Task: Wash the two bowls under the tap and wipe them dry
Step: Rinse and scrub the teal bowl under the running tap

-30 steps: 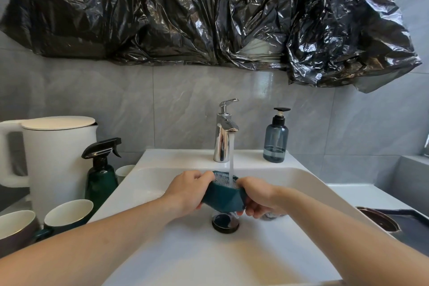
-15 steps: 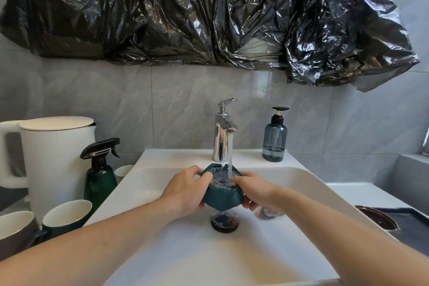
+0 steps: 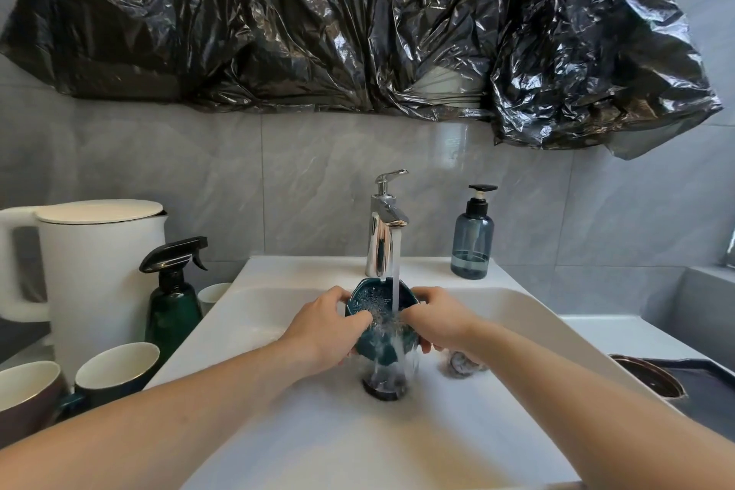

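Head view: left hand and right hand each grasp a side of the bowl, fingers curled round its rim. Between them, tap water strikes the tilted bowl and spills over the drain below.

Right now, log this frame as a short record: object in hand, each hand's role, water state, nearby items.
object in hand: teal bowl, tilted toward the camera over the sink
left hand: grips the bowl's left rim
right hand: grips the bowl's right rim
water: tap running, stream landing in the bowl and spilling toward the drain
left of sink: spray bottle, white kettle, two cups
behind sink: soap dispenser
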Tool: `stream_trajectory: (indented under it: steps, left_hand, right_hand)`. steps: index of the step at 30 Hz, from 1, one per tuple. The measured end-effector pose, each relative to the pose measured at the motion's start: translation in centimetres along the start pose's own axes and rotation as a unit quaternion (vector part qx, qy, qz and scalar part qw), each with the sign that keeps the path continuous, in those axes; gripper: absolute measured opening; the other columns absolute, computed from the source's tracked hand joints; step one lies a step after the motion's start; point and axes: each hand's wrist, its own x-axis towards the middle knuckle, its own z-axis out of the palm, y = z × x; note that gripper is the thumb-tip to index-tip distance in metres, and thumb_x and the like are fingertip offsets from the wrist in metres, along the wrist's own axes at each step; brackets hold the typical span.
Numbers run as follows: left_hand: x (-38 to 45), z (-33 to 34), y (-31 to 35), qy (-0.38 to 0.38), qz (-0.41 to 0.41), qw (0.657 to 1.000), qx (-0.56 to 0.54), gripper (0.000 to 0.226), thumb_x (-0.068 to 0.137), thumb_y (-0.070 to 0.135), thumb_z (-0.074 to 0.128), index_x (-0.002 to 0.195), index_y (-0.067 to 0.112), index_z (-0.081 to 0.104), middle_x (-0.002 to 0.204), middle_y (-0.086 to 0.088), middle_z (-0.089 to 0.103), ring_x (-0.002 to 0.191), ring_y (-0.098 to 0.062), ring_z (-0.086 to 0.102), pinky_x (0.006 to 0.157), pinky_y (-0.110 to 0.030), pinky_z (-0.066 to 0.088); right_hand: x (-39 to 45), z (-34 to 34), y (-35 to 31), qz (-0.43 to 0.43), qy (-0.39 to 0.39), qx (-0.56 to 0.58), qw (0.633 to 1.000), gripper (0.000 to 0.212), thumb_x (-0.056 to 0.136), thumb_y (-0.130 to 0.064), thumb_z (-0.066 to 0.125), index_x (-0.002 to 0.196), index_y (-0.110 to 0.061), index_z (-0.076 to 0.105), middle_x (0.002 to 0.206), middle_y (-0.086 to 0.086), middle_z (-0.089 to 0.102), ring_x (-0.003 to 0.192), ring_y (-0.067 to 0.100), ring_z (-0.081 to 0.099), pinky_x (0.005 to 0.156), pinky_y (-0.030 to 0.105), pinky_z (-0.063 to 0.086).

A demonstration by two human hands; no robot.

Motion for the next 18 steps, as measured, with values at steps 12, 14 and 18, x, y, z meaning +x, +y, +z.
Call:
stream_trajectory:
  steps: [12,14,18]
  left_hand:
    - [0.3,0.5,-0.3,0.017,-0.001,0.999,0.027,0.033,0.094,0.020,0.056,0.121,0.036,0.049,0.093,-0.002,0.070,0.082,-0.023,0.068,0.071,-0.041,0.056]
    - [0.3,0.4,-0.3,0.020,-0.004,0.999,0.028,0.034,0.092,0.016,0.057,0.120,0.035,0.050,0.097,0.000,0.069,0.088,-0.023,0.067,0.070,-0.038,0.054]
    - [0.5,0.2,-0.4,0.030,-0.009,0.999,0.024,0.020,0.090,0.026,0.057,0.109,0.031,0.060,0.098,0.001,0.071,0.091,-0.024,0.069,0.078,-0.040,0.059]
  right_hand:
    - [0.1,0.3,0.2,-0.018,0.024,0.004,1.000,0.044,0.087,-0.015,0.071,0.130,-0.016,0.060,0.104,0.008,0.074,0.071,0.016,0.066,0.050,0.018,0.049]
    - [-0.1,0.2,0.0,-0.021,0.021,0.006,1.000,0.044,0.088,-0.014,0.069,0.131,-0.012,0.060,0.102,0.010,0.073,0.066,0.017,0.066,0.052,0.021,0.051]
    - [-0.6,0.1,-0.7,-0.007,0.015,-0.004,1.000,0.034,0.097,-0.019,0.060,0.129,-0.009,0.059,0.091,0.007,0.070,0.048,0.009,0.059,0.041,0.017,0.043]
